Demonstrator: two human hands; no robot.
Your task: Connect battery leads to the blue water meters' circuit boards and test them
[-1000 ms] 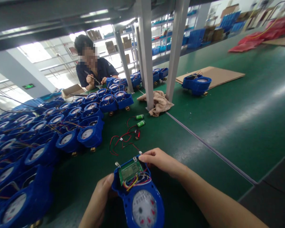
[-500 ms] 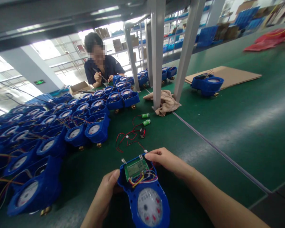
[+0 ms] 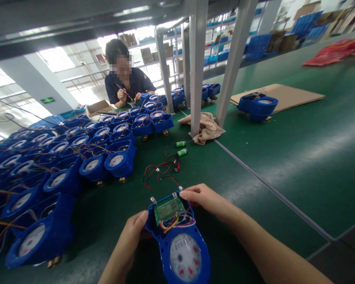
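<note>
A blue water meter (image 3: 203, 252) is in front of me, its round dial (image 3: 185, 258) nearest my body. In its open upper box sits a green circuit board with a small display (image 3: 168, 210) and several coloured wires (image 3: 177, 224). My left hand (image 3: 133, 230) is closed on the left wall of the box, thumb on the rim. My right hand (image 3: 202, 199) grips the upper right corner, its thumb and forefinger beside a white connector (image 3: 180, 188). Red and black wires run from there towards a small black part (image 3: 176, 165) on the bench. The fingers under the box are hidden.
Rows of blue water meters (image 3: 118, 159) fill the left. Two green batteries (image 3: 181, 152) lie ahead, near a beige cloth (image 3: 207, 128) around a metal post (image 3: 197, 71). Another meter (image 3: 258, 106) rests by cardboard (image 3: 292, 96). A co-worker (image 3: 127, 85) sits across the bench.
Both hands keep their hold on the water meter. The view has shifted very slightly; nothing else has visibly moved.
</note>
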